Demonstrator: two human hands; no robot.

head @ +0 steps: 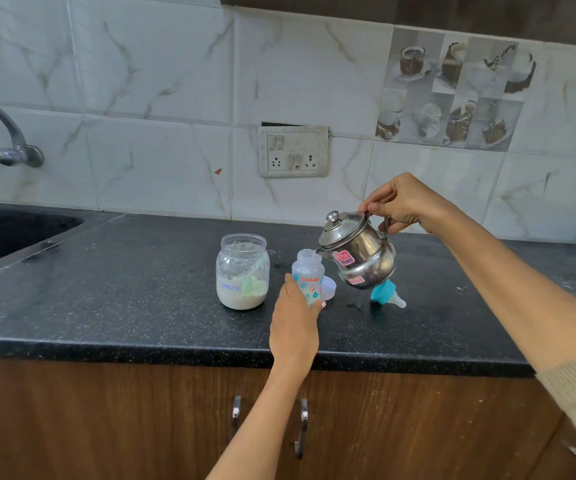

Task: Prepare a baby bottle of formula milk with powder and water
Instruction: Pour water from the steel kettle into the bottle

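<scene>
Now one kettle (359, 251) tips over one bottle (309, 277), one jar (242, 271) beside

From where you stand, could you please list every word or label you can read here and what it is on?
"Formula": handwritten label on the powder jar.
"LuvLap": orange print on the baby bottle.
Kettle: the pink sticker and the small red sticker below it are too blurred to read.
Switchboard: no readable text.

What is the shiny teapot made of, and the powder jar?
The teapot looks like polished metal, probably steel: it is silvery and mirrors light. The powder jar is clear, glass or plastic, I cannot tell which; you see the white powder through it.
</scene>
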